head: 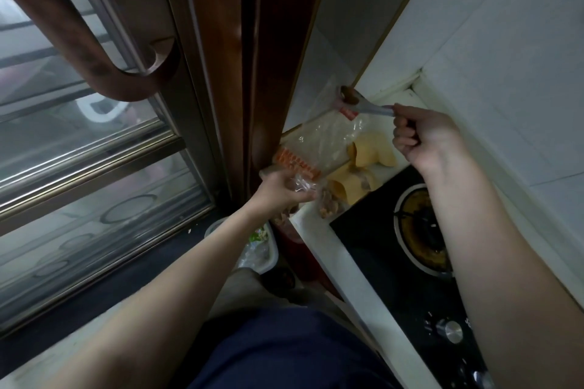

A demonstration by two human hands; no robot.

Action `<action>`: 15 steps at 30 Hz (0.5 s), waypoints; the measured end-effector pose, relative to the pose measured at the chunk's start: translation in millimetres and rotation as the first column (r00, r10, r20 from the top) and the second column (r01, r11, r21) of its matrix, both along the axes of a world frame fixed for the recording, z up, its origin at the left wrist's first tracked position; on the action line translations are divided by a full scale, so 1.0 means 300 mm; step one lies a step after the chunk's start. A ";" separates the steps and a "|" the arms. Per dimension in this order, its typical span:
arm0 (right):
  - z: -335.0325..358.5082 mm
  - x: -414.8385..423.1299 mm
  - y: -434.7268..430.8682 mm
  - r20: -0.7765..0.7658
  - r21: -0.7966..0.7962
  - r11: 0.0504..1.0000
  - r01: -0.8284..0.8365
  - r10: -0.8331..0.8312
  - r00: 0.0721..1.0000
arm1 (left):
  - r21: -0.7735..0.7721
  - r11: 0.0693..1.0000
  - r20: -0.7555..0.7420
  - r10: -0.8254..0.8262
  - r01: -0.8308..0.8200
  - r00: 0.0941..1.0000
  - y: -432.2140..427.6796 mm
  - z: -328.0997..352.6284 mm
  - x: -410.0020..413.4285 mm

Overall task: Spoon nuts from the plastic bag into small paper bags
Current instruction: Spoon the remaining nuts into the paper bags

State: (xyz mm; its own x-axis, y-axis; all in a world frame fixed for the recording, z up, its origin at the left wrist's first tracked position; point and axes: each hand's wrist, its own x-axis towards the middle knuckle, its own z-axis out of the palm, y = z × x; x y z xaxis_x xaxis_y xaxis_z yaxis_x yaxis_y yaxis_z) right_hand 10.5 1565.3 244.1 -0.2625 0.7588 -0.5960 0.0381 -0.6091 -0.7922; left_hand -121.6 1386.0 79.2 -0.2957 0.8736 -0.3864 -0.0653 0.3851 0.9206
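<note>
A clear plastic bag [325, 139] with an orange printed strip lies on the white counter [319, 240] beside the door frame. My left hand [284, 191] grips its crumpled lower end, where a few nuts [327, 204] show through. My right hand [426, 136] pinches the handle of a white spoon [363, 104], raised above the bag's far end, with something brown in its bowl. Two small yellow-brown paper bags sit between my hands: one [373, 150] upright and open, the other [350, 183] nearer, with nuts inside.
A black gas hob with a burner [423, 230] and metal knobs [448, 330] lies at the right. White tiled wall stands behind it. A dark wooden sliding door [240, 73] rises at the left. A white container [262, 249] sits on the floor below the counter.
</note>
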 end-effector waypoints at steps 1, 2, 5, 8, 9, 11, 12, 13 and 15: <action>0.000 0.004 -0.006 0.003 0.012 1.000 -0.011 0.011 1.000 | 0.012 1.000 0.008 0.002 -0.003 1.000 0.006 0.016 0.003; -0.002 0.011 -0.013 0.010 0.035 0.999 -0.023 0.023 1.000 | 0.030 1.000 0.027 0.003 -0.004 1.000 0.011 0.029 0.007; -0.013 0.049 -0.048 0.104 0.144 0.987 -0.075 0.060 0.993 | 0.101 0.994 0.052 0.032 -0.037 0.998 0.025 0.058 0.016; -0.035 0.096 -0.107 0.176 0.252 0.958 -0.139 0.096 0.980 | 0.152 0.985 0.035 0.071 -0.076 0.997 0.035 0.082 0.021; -0.045 0.109 -0.128 0.200 0.274 0.949 -0.153 0.100 0.975 | 0.161 0.984 0.031 0.072 -0.076 0.997 0.038 0.085 0.023; -0.062 0.125 -0.169 0.266 0.315 0.927 -0.201 0.116 0.957 | 0.163 0.984 0.021 0.063 -0.065 0.998 0.042 0.089 0.027; -0.070 0.128 -0.188 0.294 0.336 0.914 -0.229 0.129 0.947 | 0.160 0.985 0.016 0.054 -0.056 0.998 0.042 0.092 0.031; -0.076 0.130 -0.205 0.316 0.355 0.900 -0.254 0.141 0.938 | 0.159 0.986 0.013 0.045 -0.046 0.999 0.043 0.096 0.035; -0.084 0.130 -0.235 0.369 0.419 0.850 -0.319 0.162 0.915 | 0.161 0.986 0.010 0.034 -0.035 0.999 0.046 0.103 0.045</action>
